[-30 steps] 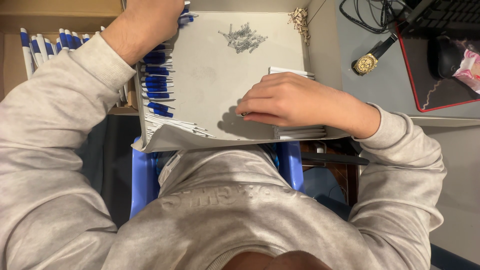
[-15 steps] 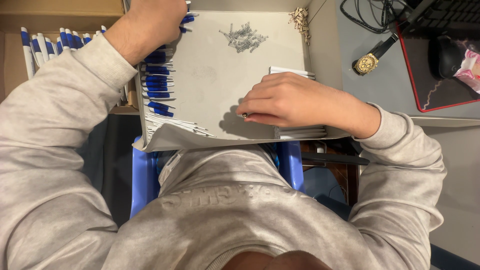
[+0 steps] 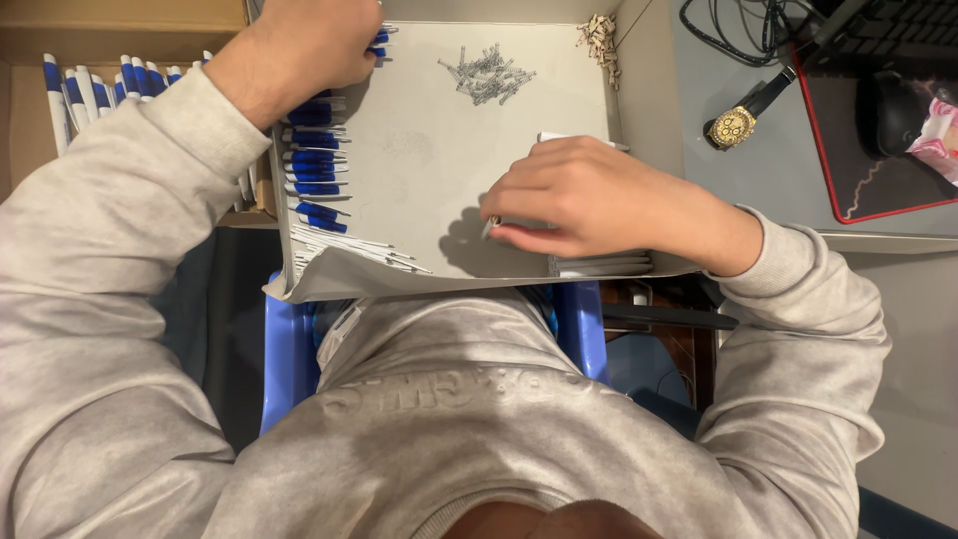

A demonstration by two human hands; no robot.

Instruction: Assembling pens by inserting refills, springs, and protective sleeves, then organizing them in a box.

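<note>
A grey board [image 3: 449,170] lies across my lap. My left hand [image 3: 309,45] is curled over the top of a row of blue pen parts [image 3: 314,165] along the board's left edge, with blue pieces sticking out past its fingers. My right hand [image 3: 589,200] rests on the board's right half with its fingers closed. A small pale pen part [image 3: 491,226] pokes out at its fingertips. White pen barrels [image 3: 599,266] lie partly hidden under that hand. Thin white refills [image 3: 349,245] fan out at the lower left. A pile of small metal springs [image 3: 489,75] sits at the top.
A cardboard box [image 3: 30,130] with blue-and-white pens [image 3: 90,85] stands at the left. On the desk at the right are a gold wristwatch [image 3: 738,122], a red-edged mouse pad [image 3: 858,170] with a dark mouse [image 3: 888,110], and cables. Small beige bits [image 3: 599,35] lie by the board's top corner. I sit on a blue chair [image 3: 287,354].
My left hand has shifted slightly lower onto the blue pen parts. My right hand has stayed in nearly the same place on the board.
</note>
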